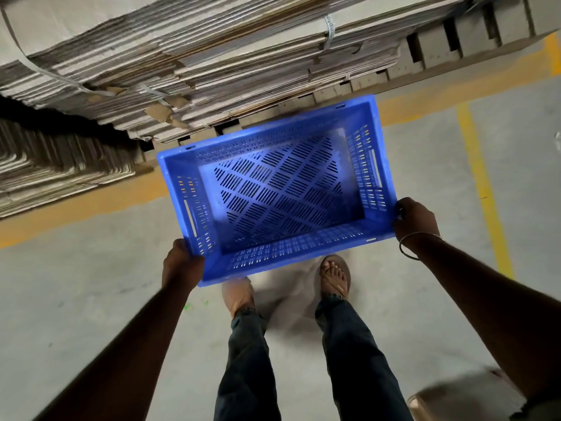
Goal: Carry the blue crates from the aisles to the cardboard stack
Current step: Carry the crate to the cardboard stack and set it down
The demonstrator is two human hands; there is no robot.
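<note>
An empty blue crate [376,165] with slotted walls and floor hangs in front of me above the concrete floor, tilted a little. My left hand [181,265] grips its near left corner. My right hand [415,219], with a metal bangle at the wrist, grips the near right corner. The tall cardboard stack [188,56] of flattened, strapped sheets stands just beyond the crate's far edge.
A lower pile of cardboard [54,174] lies at the left. Yellow floor lines [482,189] run along the stack's base and off to the right. My two legs and sandalled feet [334,278] are under the crate. A brown object [422,404] sits at the bottom right.
</note>
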